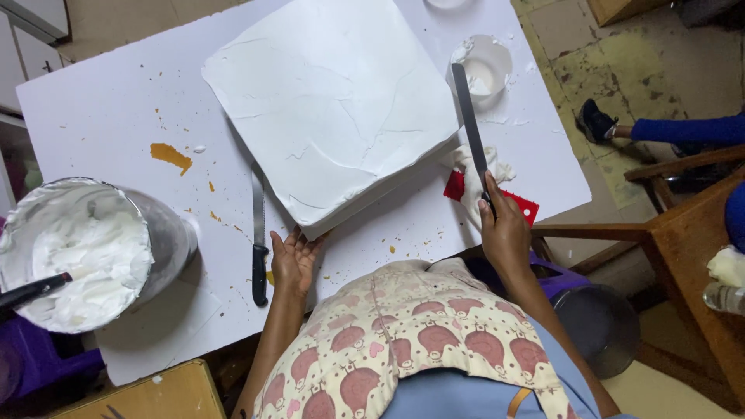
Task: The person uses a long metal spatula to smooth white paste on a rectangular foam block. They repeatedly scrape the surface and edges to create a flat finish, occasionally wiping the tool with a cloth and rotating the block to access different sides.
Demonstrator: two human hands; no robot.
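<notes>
Bowl (74,252): at 9 o'clock, full of white icing, tilted toward the person.
Serrated knife (258,237): lying flat, handle toward 6 o'clock.
Left hand (293,260): fingers apart, pressed to the near corner of the cake (330,101), apparently steadying it.
Cake: square, white-iced, table centre.
Right hand (504,233): clamped on the spatula (470,124); blade's long axis toward 12 o'clock, beside the cake's right edge.

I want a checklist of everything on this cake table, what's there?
Surface: white board, orange smear and crumbs.
Job's things: square white-frosted cake; long spatula.
Clutter: black-handled knife, metal bowl of white cream, small white cup, red scraper, white cloth.
Hands: left hand touches the cake's near corner; right hand grips the spatula.
Cables: nothing seen.
Surroundings: wooden chair, another person's blue sleeve.
</notes>
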